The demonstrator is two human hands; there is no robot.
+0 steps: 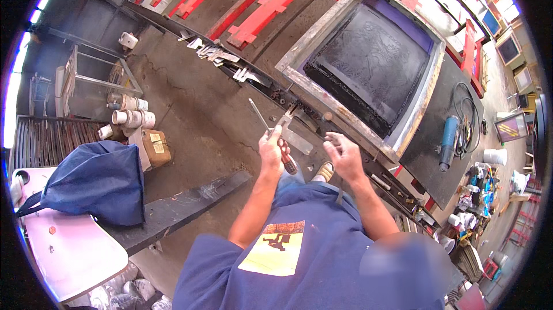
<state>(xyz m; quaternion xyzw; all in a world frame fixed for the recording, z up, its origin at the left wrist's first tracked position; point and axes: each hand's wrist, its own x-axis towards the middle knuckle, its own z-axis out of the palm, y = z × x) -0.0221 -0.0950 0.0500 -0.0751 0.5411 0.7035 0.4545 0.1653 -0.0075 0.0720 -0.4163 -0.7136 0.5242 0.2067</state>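
My left hand (271, 153) grips a screwdriver (260, 118) with a dark red handle, its metal shaft pointing up and left. The same hand also holds a flat metal bracket (295, 136) that sticks out toward the right. My right hand (343, 154) is just to the right of the bracket, fingers spread and curled, holding nothing. Both hands hover over the dark metal rail (288, 101) at the near edge of a large framed screen (368, 62) with a black mesh.
Several metal clips (216, 55) lie along the rail further left. A blue power tool (448, 142) with a coiled cable rests on a black board right of the screen. A blue bag (95, 182) sits on a pale table at left, with tape rolls (131, 111) and a cardboard box (154, 147) behind.
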